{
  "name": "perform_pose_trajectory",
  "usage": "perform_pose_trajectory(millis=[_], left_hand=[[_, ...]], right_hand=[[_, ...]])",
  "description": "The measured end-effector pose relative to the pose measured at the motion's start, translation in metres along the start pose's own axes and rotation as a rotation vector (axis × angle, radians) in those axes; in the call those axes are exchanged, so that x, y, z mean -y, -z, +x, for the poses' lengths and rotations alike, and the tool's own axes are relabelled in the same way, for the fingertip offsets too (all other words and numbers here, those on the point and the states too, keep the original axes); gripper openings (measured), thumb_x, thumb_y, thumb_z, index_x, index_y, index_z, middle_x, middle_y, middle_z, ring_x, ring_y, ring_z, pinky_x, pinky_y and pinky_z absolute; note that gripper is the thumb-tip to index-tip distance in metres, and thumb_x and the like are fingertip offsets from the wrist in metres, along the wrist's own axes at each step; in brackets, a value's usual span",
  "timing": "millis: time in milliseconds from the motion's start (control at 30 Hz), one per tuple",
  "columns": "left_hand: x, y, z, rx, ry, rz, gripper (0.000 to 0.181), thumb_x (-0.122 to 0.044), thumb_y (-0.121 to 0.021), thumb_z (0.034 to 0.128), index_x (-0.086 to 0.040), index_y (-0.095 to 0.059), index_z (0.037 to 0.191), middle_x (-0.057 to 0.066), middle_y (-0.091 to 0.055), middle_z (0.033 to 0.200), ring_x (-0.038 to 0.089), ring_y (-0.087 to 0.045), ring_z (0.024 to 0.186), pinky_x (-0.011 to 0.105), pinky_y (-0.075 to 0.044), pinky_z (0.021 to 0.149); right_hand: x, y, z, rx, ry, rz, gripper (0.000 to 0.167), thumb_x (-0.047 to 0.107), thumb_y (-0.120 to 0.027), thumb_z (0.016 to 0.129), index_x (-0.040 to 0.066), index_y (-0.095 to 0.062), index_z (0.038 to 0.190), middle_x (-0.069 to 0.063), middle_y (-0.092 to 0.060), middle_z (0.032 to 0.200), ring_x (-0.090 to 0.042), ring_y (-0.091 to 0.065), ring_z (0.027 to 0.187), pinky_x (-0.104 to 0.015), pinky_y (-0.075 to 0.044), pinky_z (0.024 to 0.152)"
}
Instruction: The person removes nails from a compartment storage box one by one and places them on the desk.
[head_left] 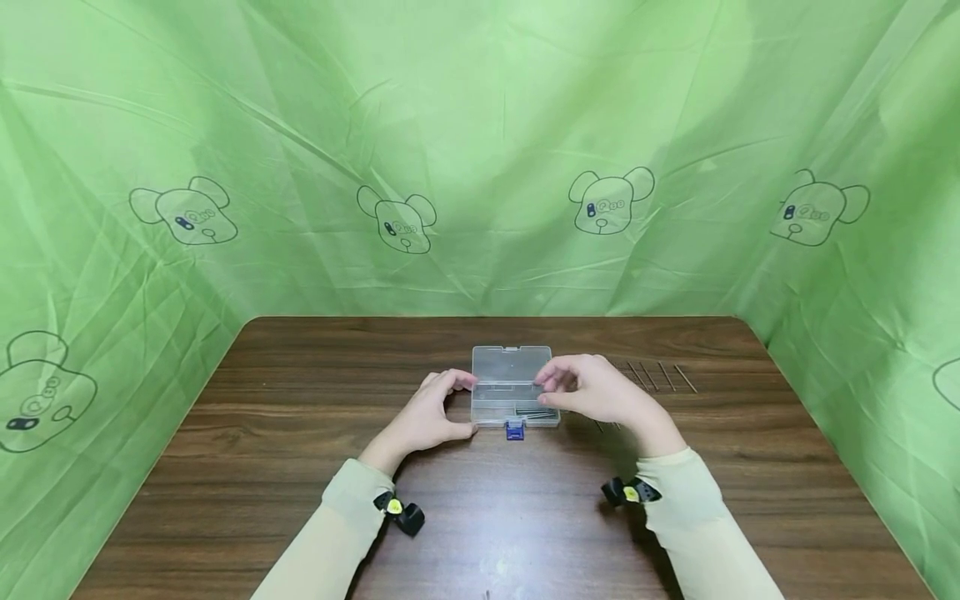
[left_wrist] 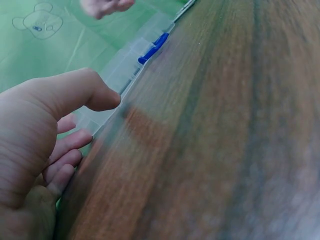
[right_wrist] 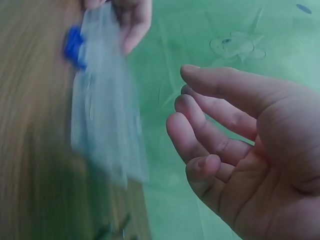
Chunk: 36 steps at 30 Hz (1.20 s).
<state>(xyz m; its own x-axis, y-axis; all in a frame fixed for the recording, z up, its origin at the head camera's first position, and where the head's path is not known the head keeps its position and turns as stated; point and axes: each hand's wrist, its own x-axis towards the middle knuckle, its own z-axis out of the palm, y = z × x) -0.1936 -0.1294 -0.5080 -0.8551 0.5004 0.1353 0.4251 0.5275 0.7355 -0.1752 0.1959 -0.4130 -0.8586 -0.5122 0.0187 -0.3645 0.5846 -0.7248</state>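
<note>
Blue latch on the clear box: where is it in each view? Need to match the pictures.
Head: blue latch below centre, slightly right, at the box's near edge.
Left wrist: near the top, just left of centre.
Right wrist: upper left, blurred.
Shared landmark: the clear plastic box that carries the latch.

- Clear box point(right_wrist: 105, 110): blurred in the right wrist view.
- Its right edge, head view: partly behind the right hand point(head_left: 600, 396).
- Thin rods point(head_left: 667, 377): too small to identify.
- Tiny object point(head_left: 487, 595): cut off by the head view's bottom edge.
</note>
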Motion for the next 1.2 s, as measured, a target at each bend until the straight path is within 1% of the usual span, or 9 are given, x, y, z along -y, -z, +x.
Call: perform_pose_trajectory(millis=[133, 267, 367, 500, 600, 700, 900, 1000, 1200], left_hand=[[0.001, -0.001, 0.000, -0.003, -0.006, 0.001, 0.070, -0.020, -0.095, 0.0769, -0.014, -0.064, 0.140, -0.005, -0.070, 0.130, 0.020, -0.053, 0.126, 0.042, -0.047, 0.110], [0.001, -0.001, 0.001, -0.005, -0.012, -0.005, 0.071, -0.020, -0.095, 0.0762, -0.014, -0.064, 0.140, -0.005, -0.070, 0.130, 0.020, -0.053, 0.124, 0.043, -0.047, 0.109], [0.000, -0.001, 0.001, -0.003, -0.013, -0.011, 0.071, -0.021, -0.096, 0.0760, -0.015, -0.064, 0.139, -0.004, -0.070, 0.130, 0.020, -0.053, 0.124, 0.043, -0.048, 0.109], [-0.001, 0.000, 0.000, -0.002, -0.015, -0.009, 0.071, -0.021, -0.096, 0.0770, -0.017, -0.064, 0.140, -0.005, -0.069, 0.131, 0.020, -0.053, 0.125, 0.043, -0.048, 0.109], [-0.001, 0.000, -0.001, -0.003, -0.014, -0.005, 0.070, -0.022, -0.096, 0.0777, -0.017, -0.064, 0.140, -0.005, -0.069, 0.132, 0.021, -0.053, 0.125, 0.043, -0.048, 0.109], [0.000, 0.000, -0.002, -0.004, -0.009, -0.003, 0.069, -0.021, -0.095, 0.0781, -0.017, -0.064, 0.140, -0.005, -0.069, 0.132, 0.021, -0.053, 0.126, 0.043, -0.048, 0.109], [0.001, 0.000, -0.002, -0.011, -0.015, -0.003, 0.069, -0.020, -0.095, 0.0776, -0.015, -0.064, 0.139, -0.004, -0.069, 0.131, 0.022, -0.053, 0.125, 0.043, -0.048, 0.109], [0.001, 0.000, -0.001, -0.012, -0.019, -0.005, 0.069, -0.020, -0.095, 0.0776, -0.015, -0.064, 0.139, -0.004, -0.069, 0.130, 0.022, -0.054, 0.125, 0.043, -0.048, 0.108], [-0.002, 0.001, 0.000, -0.017, -0.035, -0.020, 0.068, -0.019, -0.095, 0.0778, -0.014, -0.065, 0.139, -0.003, -0.070, 0.130, 0.023, -0.054, 0.125, 0.045, -0.048, 0.108]], right_hand=[[0.010, -0.011, 0.019, 0.026, 0.024, 0.041, 0.024, 0.019, -0.087, 0.095, 0.010, -0.079, 0.115, 0.008, -0.075, 0.097, -0.012, -0.070, 0.093, -0.032, -0.060, 0.086], [0.015, -0.024, 0.034, 0.050, 0.057, 0.064, 0.024, 0.018, -0.087, 0.094, 0.007, -0.079, 0.115, 0.007, -0.077, 0.099, -0.011, -0.071, 0.094, -0.034, -0.060, 0.088], [0.015, -0.033, 0.043, 0.067, 0.085, 0.053, 0.023, 0.017, -0.087, 0.094, 0.007, -0.079, 0.114, 0.002, -0.079, 0.104, -0.013, -0.073, 0.097, -0.038, -0.061, 0.091], [0.013, -0.046, 0.051, 0.074, 0.091, 0.008, 0.019, 0.017, -0.088, 0.094, 0.011, -0.081, 0.110, -0.001, -0.079, 0.109, -0.018, -0.074, 0.102, -0.041, -0.060, 0.095], [0.011, -0.054, 0.054, 0.084, 0.081, -0.035, 0.014, 0.017, -0.088, 0.093, 0.016, -0.083, 0.106, 0.001, -0.078, 0.107, -0.019, -0.072, 0.102, -0.038, -0.059, 0.093], [0.009, -0.061, 0.056, 0.096, 0.092, -0.064, 0.010, 0.017, -0.088, 0.093, 0.017, -0.083, 0.101, 0.004, -0.076, 0.103, -0.017, -0.070, 0.099, -0.035, -0.057, 0.091], [0.009, -0.065, 0.056, 0.096, 0.136, -0.091, 0.006, 0.011, -0.088, 0.092, 0.016, -0.086, 0.096, 0.007, -0.077, 0.098, -0.014, -0.069, 0.094, -0.033, -0.058, 0.089], [0.009, -0.067, 0.058, 0.097, 0.168, -0.111, 0.005, 0.011, -0.088, 0.092, 0.014, -0.087, 0.095, 0.006, -0.079, 0.098, -0.010, -0.069, 0.092, -0.029, -0.057, 0.086], [0.013, -0.070, 0.060, 0.087, 0.181, -0.162, 0.004, 0.011, -0.090, 0.090, 0.012, -0.087, 0.093, 0.005, -0.079, 0.095, -0.004, -0.068, 0.087, -0.024, -0.056, 0.081]])
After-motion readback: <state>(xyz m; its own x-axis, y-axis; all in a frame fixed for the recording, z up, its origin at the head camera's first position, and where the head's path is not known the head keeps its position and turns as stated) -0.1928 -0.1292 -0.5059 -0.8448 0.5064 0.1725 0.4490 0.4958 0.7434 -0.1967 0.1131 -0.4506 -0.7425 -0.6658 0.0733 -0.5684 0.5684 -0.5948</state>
